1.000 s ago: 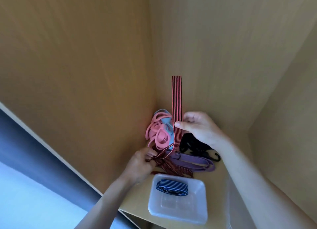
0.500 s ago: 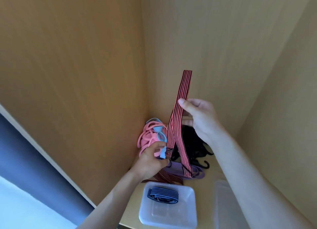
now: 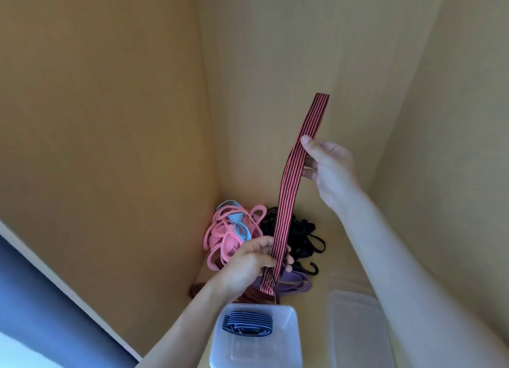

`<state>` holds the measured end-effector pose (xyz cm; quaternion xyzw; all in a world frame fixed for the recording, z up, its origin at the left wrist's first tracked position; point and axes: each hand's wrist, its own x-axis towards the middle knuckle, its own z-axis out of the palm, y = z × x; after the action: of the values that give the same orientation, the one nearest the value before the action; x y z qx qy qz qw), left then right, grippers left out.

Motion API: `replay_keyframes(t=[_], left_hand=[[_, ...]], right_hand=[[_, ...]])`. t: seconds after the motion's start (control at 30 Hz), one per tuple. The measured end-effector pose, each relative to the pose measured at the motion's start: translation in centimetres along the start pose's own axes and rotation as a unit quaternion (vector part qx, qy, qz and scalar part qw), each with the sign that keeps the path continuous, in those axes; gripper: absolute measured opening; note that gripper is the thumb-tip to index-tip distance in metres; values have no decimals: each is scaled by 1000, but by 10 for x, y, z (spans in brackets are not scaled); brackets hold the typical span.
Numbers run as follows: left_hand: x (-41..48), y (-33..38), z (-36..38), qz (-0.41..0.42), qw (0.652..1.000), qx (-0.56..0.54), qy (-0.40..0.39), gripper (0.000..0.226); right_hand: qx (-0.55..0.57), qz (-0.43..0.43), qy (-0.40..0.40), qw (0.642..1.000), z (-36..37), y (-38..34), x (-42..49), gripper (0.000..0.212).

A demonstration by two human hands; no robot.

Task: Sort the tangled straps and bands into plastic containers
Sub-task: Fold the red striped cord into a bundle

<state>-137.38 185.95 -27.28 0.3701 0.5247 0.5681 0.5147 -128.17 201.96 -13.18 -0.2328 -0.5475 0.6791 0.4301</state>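
Red-and-black striped strap (image 3: 292, 186); navy-and-white striped band (image 3: 248, 323); pink bands (image 3: 225, 239), pale blue ones (image 3: 241, 230), black straps (image 3: 303, 235), purple band (image 3: 296, 282).

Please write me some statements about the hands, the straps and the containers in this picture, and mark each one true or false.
1. The right hand and the left hand both hold the red-and-black striped strap. True.
2. The clear container by the left arm holds nothing. False: a blue striped strap lies in it.
3. The pink bands lie in the corner, outside the containers. True.
4. The right hand holds the strap lower down than the left hand. False: it pinches the strap higher up; the left hand grips it near the bottom.
5. The purple band lies in the second container. False: it lies outside it, near the black straps.
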Motion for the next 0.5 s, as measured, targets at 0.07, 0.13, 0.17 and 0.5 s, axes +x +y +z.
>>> replay_keyframes(t=[0.07,0.13,0.17,0.5], left_hand=[[-2,-1,3,-8,1000,-15,-11,33],[-6,-2,4,-12,999,-28,-10,31],[-8,-3,3,-15,999,-32,-6,31],[-31,1,-45,-36,989,-28,143,22]], right_hand=[[-17,0,22,1000,-8,1,6,19],[-32,6,47,998,-18,6,10,16],[-36,10,59,998,-23,11,12,14],[0,81,185,979,-70,64,8,20]])
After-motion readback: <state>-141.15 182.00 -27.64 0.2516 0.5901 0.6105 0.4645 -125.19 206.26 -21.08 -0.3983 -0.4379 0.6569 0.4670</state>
